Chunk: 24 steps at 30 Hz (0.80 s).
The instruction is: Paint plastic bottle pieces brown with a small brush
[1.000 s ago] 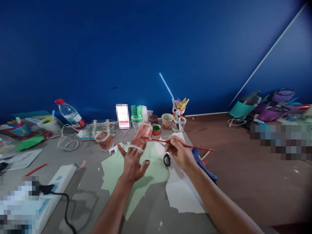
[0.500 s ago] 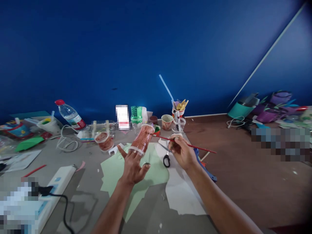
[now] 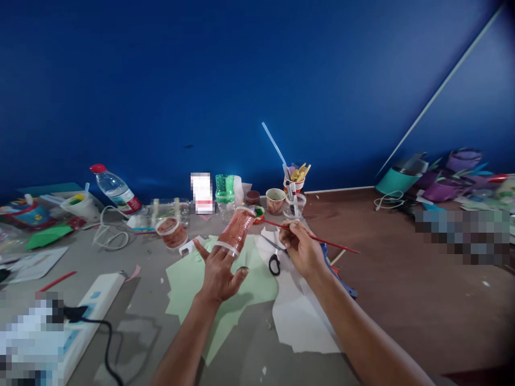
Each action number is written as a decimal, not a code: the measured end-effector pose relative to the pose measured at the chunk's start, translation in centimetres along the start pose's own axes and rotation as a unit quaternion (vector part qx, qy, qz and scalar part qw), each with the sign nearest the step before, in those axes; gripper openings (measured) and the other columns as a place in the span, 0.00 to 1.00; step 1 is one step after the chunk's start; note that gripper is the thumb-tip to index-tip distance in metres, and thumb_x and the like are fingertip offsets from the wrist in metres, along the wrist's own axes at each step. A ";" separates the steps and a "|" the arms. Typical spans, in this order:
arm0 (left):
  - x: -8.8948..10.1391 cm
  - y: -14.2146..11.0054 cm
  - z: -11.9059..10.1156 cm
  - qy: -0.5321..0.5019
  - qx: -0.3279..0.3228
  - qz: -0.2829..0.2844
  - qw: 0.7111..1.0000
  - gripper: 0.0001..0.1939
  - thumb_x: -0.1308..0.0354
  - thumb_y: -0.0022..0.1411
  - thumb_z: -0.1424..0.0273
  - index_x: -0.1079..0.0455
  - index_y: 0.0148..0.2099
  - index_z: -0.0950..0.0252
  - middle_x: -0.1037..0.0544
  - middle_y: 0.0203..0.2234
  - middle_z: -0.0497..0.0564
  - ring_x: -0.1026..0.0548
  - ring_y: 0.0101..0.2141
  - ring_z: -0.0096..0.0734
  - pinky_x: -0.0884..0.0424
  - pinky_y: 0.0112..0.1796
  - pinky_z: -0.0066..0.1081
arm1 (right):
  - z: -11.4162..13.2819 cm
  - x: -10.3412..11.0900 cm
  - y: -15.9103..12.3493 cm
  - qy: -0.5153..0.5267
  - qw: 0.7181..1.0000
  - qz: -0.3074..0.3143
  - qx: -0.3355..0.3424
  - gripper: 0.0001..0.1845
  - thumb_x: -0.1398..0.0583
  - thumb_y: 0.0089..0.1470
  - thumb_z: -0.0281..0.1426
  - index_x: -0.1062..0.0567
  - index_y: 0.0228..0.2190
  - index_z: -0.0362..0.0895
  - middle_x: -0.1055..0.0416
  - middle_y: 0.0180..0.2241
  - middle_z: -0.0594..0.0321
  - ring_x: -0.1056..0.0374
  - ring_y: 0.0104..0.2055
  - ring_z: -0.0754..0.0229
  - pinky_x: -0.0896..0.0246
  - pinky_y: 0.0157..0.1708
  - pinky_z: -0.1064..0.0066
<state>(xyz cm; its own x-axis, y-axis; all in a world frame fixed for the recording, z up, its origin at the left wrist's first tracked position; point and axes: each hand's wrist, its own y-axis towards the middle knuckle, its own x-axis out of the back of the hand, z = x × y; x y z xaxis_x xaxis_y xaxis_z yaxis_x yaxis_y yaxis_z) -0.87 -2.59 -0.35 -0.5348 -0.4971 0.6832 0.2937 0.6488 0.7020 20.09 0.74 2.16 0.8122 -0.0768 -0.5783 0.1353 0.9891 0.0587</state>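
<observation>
My left hand (image 3: 222,279) has its fingers pushed up inside a clear plastic cup (image 3: 238,230) coated in reddish-brown paint, holding it tilted above the table. The thumb and one finger stick out beside the cup. In my right hand (image 3: 302,247) a thin red-handled paintbrush (image 3: 333,245) is pinched between thumb and fingers. Its tip points left, just right of the cup's upper end. Beneath the hands lie pale green paper (image 3: 257,284) and white paper (image 3: 303,327). Black-handled scissors (image 3: 274,264) rest between the hands.
Along the back stand a brown-stained tub (image 3: 172,233), a green-dotted bottle piece (image 3: 225,188), a paint-smeared paper cup (image 3: 276,202) and a cup of wooden cutlery (image 3: 295,185). A water bottle (image 3: 118,193) leans at left. A power strip (image 3: 94,305) with a black cable lies front left.
My right hand and the paintbrush have shifted slightly right, so the tip is a little farther from the cup. My left hand has barely moved.
</observation>
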 end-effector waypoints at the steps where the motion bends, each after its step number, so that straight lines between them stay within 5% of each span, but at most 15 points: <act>1: 0.0 0.0 0.0 -0.002 0.002 0.000 1.000 0.28 0.61 0.66 0.51 0.26 0.46 0.62 0.21 0.36 0.58 0.26 0.42 0.50 0.81 0.59 0.61 | 0.0 0.0 0.0 -0.003 1.000 0.016 -0.010 0.06 0.36 0.44 0.33 0.24 0.25 0.43 0.29 0.16 0.64 0.39 0.18 0.66 0.53 0.16 0.75; 8: 0.0 -0.1 0.4 -0.049 0.048 -0.012 0.998 0.32 0.66 0.66 0.47 0.25 0.43 0.60 0.21 0.36 0.57 0.26 0.43 0.49 0.78 0.61 0.59 | -0.1 0.7 0.4 0.006 1.000 -0.009 0.002 0.07 0.36 0.45 0.34 0.24 0.25 0.43 0.31 0.16 0.65 0.39 0.18 0.66 0.53 0.16 0.74; 16: -0.5 -0.3 1.3 -0.217 0.157 -0.064 0.961 0.30 0.65 0.67 0.48 0.27 0.49 0.55 0.21 0.42 0.53 0.29 0.52 0.48 0.79 0.63 0.51 | -0.3 -0.7 -1.3 -0.010 0.995 0.085 -0.041 0.14 0.35 0.48 0.42 0.22 0.29 0.43 0.28 0.17 0.62 0.40 0.19 0.65 0.51 0.18 0.73; 24: -1.5 -1.1 2.4 -0.308 0.248 -0.099 0.913 0.30 0.60 0.65 0.45 0.26 0.47 0.60 0.20 0.42 0.56 0.32 0.57 0.48 0.64 0.66 0.49 | -0.7 -1.4 -2.1 0.007 0.990 0.114 -0.081 0.17 0.34 0.46 0.45 0.23 0.28 0.44 0.29 0.18 0.63 0.42 0.19 0.66 0.51 0.19 0.73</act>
<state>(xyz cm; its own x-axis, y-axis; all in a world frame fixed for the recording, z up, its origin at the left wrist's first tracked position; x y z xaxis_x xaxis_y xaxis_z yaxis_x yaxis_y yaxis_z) -2.26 -1.17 -2.66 -0.9275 -0.3134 0.2037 -0.1694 0.8382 0.5183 18.27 -1.18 2.23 0.8032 0.1516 -0.5761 -0.1444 0.9878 0.0586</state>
